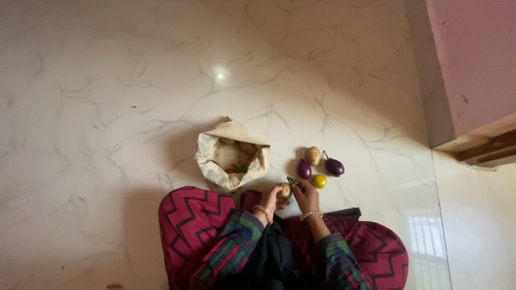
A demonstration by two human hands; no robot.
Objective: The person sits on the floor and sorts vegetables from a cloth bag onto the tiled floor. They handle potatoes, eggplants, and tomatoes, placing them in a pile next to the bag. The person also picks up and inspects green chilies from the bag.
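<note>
I sit cross-legged on a marble floor. My left hand (270, 198) grips a small pale potato (285, 190). My right hand (306, 196) is closed on a small dark-handled peeler or knife (294, 183) that touches the potato. Just beyond my hands lie another potato (313, 156), two small purple aubergines (304, 168) (334, 167) and a yellow-green lemon (319, 181). An open cream cloth bag (215, 169) with vegetables inside stands to the left of my hands.
White veined marble floor (134, 107) stretches all around. A pink wall (478, 59) with a wooden door frame (489, 147) rises at the right. My red zigzag-patterned knees (188, 215) fill the lower middle.
</note>
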